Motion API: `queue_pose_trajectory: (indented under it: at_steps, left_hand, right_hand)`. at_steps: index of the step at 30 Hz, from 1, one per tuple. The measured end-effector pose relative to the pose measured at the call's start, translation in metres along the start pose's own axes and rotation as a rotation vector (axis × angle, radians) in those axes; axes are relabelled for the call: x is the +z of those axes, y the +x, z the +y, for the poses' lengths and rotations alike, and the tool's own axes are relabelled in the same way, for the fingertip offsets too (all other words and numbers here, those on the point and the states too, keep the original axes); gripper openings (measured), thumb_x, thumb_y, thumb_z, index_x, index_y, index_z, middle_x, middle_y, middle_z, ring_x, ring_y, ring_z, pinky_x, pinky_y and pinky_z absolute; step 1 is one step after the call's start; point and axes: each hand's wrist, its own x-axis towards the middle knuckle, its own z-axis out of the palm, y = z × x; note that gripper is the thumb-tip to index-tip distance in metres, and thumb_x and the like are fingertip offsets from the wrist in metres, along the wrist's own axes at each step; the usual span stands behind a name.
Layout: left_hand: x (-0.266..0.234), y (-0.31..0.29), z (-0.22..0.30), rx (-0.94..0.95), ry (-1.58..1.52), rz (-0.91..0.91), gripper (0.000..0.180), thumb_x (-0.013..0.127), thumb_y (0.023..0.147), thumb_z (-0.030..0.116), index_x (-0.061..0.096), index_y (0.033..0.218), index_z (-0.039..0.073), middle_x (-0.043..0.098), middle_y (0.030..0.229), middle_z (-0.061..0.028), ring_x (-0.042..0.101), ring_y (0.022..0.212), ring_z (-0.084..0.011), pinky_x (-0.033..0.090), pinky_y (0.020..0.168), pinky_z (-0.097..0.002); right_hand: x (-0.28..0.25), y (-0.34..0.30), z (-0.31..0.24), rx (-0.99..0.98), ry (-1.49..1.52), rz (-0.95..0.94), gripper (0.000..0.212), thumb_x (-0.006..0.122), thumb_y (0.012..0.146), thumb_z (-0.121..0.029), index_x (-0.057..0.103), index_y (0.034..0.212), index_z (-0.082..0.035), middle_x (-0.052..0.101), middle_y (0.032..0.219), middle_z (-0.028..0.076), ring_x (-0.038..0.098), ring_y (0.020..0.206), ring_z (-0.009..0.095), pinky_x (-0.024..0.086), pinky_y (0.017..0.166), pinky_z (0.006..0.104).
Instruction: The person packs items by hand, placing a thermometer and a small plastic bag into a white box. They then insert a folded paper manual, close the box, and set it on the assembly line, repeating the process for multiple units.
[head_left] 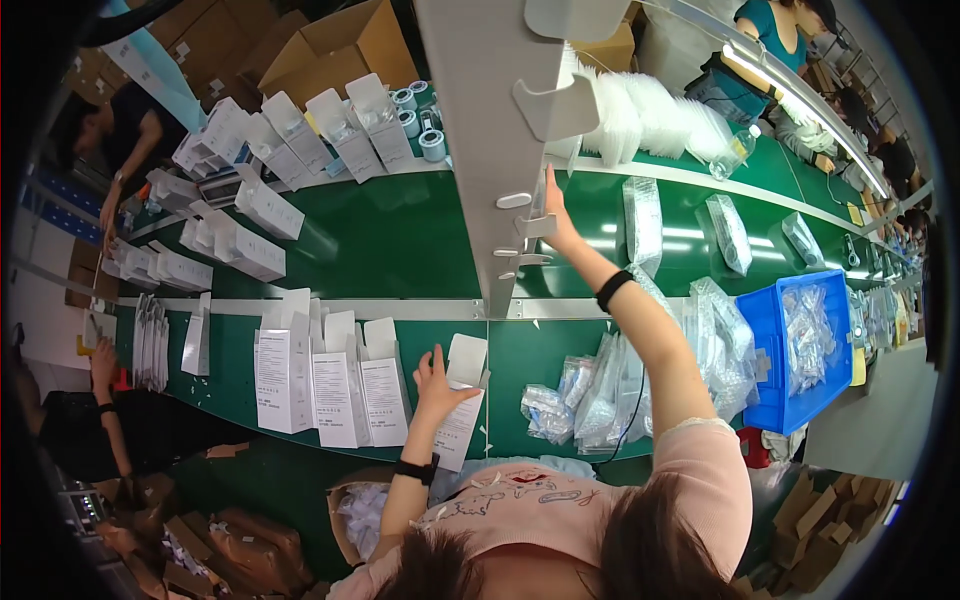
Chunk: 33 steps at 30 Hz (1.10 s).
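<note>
At the front edge of the green bench, my left hand point(434, 392) has its fingers spread. Its thumb lies against a white carton point(458, 428) with a raised top flap. Several similar white cartons point(381, 385) stand upright to the left of this hand, printed on their near faces. My right arm stretches forward past the grey post, and my right hand point(562, 218) is beside the post, fingers extended and partly hidden by a bracket. Nothing shows in its grip. Stacked clear plastic trays point(625, 110) stand on the shelf farther ahead of it.
A grey post point(455, 130) with hooks rises mid-bench. Bubble-wrapped packs point(605, 390) and a blue bin point(760, 385) of bagged parts lie right. A conveyor point(370, 240) runs behind, with more cartons and tape rolls point(432, 144) beyond. Another person's arm point(115, 430) is at far left.
</note>
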Motion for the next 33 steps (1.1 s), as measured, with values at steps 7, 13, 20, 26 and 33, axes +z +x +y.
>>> queue_pose_trajectory:
  at_steps: [7, 13, 20, 26, 33]
  left_hand:
    - [0.004, -0.001, -0.027, -0.022, -0.556, -0.219, 0.076, 0.075, 0.059, 0.016, 0.033, 0.122, 0.006, 0.034, 0.124, -0.0163, 0.036, 0.114, -0.0294, 0.033, 0.092, -0.0339]
    - [-0.061, -0.015, 0.053, 0.249, -0.409, -0.256, 0.076, 0.078, 0.053, 0.019, 0.038, 0.116, 0.007, 0.038, 0.12, -0.0148, 0.041, 0.11, -0.0291, 0.034, 0.091, -0.0326]
    - [-0.034, -0.006, 0.088, 0.461, -0.244, 0.06, 0.067, 0.081, 0.047, 0.021, 0.041, 0.097, 0.005, 0.038, 0.12, -0.0183, 0.044, 0.108, -0.0335, 0.038, 0.089, -0.0371]
    - [0.0, 0.007, 0.082, 0.495, -0.293, 0.288, 0.068, 0.081, 0.049, 0.021, 0.036, 0.096, 0.004, 0.037, 0.122, -0.0218, 0.042, 0.108, -0.0376, 0.039, 0.088, -0.039]
    - [0.035, -0.01, 0.086, 0.408, -0.584, 0.335, 0.072, 0.081, 0.052, 0.021, 0.028, 0.098, 0.004, 0.035, 0.124, -0.0242, 0.044, 0.106, -0.0388, 0.04, 0.086, -0.0386]
  right_hand:
    - [-0.099, 0.017, 0.055, 0.743, -0.907, -0.157, 0.078, 0.066, 0.068, -0.036, 0.023, 0.132, -0.023, 0.024, 0.13, 0.026, 0.018, 0.119, 0.049, 0.024, 0.088, 0.0635]
    - [-0.101, -0.009, 0.149, 0.846, -0.699, -0.107, 0.081, 0.065, 0.067, -0.029, 0.018, 0.133, -0.022, 0.036, 0.124, 0.026, 0.036, 0.112, 0.046, 0.037, 0.087, 0.0496]
    - [-0.152, -0.044, -0.042, 0.34, 0.254, -0.046, 0.082, 0.064, 0.064, -0.007, 0.016, 0.13, -0.012, 0.044, 0.115, 0.018, 0.049, 0.099, 0.032, 0.043, 0.082, 0.0401]
    - [-0.114, -0.153, -0.157, 0.46, 1.106, 0.439, 0.053, 0.059, 0.073, -0.002, 0.029, 0.116, -0.008, 0.044, 0.108, 0.011, 0.047, 0.099, 0.023, 0.041, 0.083, 0.0347]
    - [-0.018, -0.208, -0.165, -0.011, -0.088, 0.75, 0.062, 0.065, 0.071, -0.012, 0.031, 0.123, -0.008, 0.038, 0.119, 0.013, 0.04, 0.107, 0.028, 0.032, 0.091, 0.0383]
